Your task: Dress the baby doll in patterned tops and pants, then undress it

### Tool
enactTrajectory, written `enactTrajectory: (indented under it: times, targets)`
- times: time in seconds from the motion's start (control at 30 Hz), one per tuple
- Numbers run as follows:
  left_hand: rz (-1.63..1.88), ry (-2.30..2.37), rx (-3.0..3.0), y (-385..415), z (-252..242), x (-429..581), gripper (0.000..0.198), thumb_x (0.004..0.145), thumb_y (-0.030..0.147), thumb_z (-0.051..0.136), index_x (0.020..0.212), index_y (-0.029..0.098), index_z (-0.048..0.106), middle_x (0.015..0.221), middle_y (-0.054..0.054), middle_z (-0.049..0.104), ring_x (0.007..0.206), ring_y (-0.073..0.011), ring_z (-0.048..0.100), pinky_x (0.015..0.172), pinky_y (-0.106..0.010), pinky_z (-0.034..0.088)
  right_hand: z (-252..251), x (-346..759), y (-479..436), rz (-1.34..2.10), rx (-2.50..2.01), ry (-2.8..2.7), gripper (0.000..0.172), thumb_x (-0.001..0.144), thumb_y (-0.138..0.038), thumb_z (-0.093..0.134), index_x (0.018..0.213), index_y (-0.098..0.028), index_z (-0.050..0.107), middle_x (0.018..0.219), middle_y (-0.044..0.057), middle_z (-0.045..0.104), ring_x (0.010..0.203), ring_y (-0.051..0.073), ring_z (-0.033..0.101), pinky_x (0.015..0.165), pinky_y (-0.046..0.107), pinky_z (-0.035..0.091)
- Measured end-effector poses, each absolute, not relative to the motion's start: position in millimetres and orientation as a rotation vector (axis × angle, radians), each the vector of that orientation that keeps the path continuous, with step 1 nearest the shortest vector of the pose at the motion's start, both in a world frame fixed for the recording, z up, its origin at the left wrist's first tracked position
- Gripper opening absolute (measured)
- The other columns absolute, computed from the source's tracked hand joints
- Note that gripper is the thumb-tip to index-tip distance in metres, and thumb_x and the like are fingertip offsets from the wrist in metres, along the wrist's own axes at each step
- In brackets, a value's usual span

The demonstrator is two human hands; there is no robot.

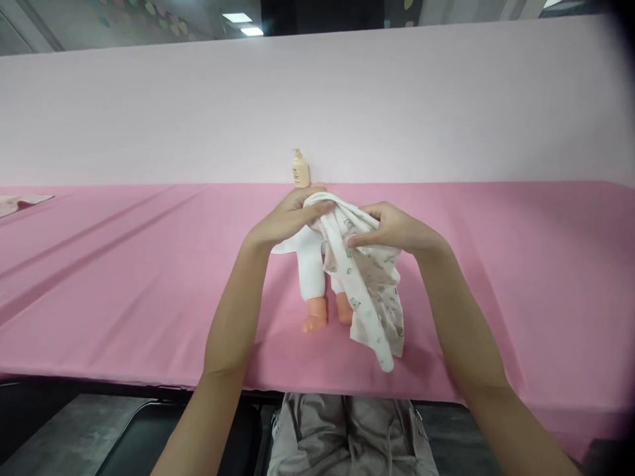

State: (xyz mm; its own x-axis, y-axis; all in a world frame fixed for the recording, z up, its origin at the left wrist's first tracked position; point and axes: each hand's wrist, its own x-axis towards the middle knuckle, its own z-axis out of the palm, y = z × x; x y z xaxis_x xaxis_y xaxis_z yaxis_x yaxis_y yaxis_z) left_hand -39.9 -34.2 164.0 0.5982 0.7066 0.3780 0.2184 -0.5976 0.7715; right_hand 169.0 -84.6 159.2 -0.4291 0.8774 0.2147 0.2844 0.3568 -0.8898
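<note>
A white baby garment with a small printed pattern (374, 277) hangs bunched between my two hands, its lower end trailing down toward the table's front edge. My left hand (297, 215) grips the garment's upper edge between thumb and fingers. On the other side my right hand (387, 228) pinches the cloth, thumb in front. Behind and below the garment lies a baby doll (311, 271) in white clothing, its bare feet pointing toward me. Cloth and hands hide the doll's upper body and most of its head.
A pale yellow pump bottle (300, 170) stands behind the doll, against the white wall (149, 119). A pink cloth (124, 277) covers the table. At the far left lies a folded light pink fabric (22, 203). A black chair (163, 436) sits below the front edge.
</note>
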Motion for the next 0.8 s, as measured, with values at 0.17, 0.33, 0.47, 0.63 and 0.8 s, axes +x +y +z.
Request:
enactTrajectory:
  times: [0.17, 0.33, 0.47, 0.63, 0.8]
  targets:
    - [0.899, 0.596, 2.031, -26.8, 163.4, -47.4, 0.048, 0.081, 0.064, 0.051, 0.092, 0.018, 0.063, 0.082, -0.005, 0.064, 0.079, -0.0182, 0.064, 0.066, -0.029, 0.052, 154.7, 162.2, -78.5, 1.112, -0.901, -1.669, 0.033, 0.073, -0.044, 0.071, 0.095, -0.019, 0.069, 0.083, 0.003, 0.066, 0.073, 0.017, 0.061, 0.061, 0.027, 0.048]
    - [0.484, 0.645, 2.138, -16.8, 161.9, -55.4, 0.038, 0.061, 0.049, 0.078, 0.079, 0.018, 0.065, 0.074, -0.003, 0.064, 0.068, -0.0180, 0.063, 0.057, -0.028, 0.051, 146.2, 157.1, -70.1, 1.222, -0.918, -1.499, 0.030, 0.079, -0.045, 0.065, 0.096, -0.020, 0.066, 0.063, -0.002, 0.056, 0.050, 0.010, 0.049, 0.045, 0.023, 0.040]
    - [0.633, 0.807, 2.062, -12.1, 157.6, -56.7, 0.029, 0.072, 0.044, 0.071, 0.067, 0.017, 0.063, 0.059, -0.001, 0.057, 0.052, -0.0128, 0.054, 0.047, -0.025, 0.042, 142.1, 152.9, -71.3, 1.277, -0.926, -1.580, 0.038, 0.067, -0.043, 0.077, 0.095, -0.020, 0.065, 0.058, -0.005, 0.050, 0.043, 0.007, 0.039, 0.039, 0.021, 0.033]
    - [0.845, 0.745, 1.937, -12.8, 151.9, -47.8, 0.018, 0.082, 0.036, 0.063, 0.077, 0.019, 0.066, 0.066, 0.000, 0.059, 0.056, -0.0109, 0.051, 0.049, -0.025, 0.040, 136.6, 146.1, -70.3, 1.210, -0.906, -1.585, 0.042, 0.059, -0.037, 0.082, 0.093, -0.018, 0.065, 0.085, 0.004, 0.065, 0.074, 0.017, 0.061, 0.060, 0.027, 0.049]
    - [0.661, 0.691, 1.942, -8.3, 147.4, -47.2, 0.026, 0.078, 0.042, 0.067, 0.083, 0.017, 0.066, 0.075, -0.001, 0.064, 0.062, -0.0115, 0.055, 0.053, -0.025, 0.044, 132.4, 150.5, -58.3, 1.183, -0.936, -1.447, 0.033, 0.066, -0.029, 0.074, 0.095, -0.019, 0.063, 0.083, 0.002, 0.064, 0.076, 0.018, 0.062, 0.062, 0.027, 0.049]
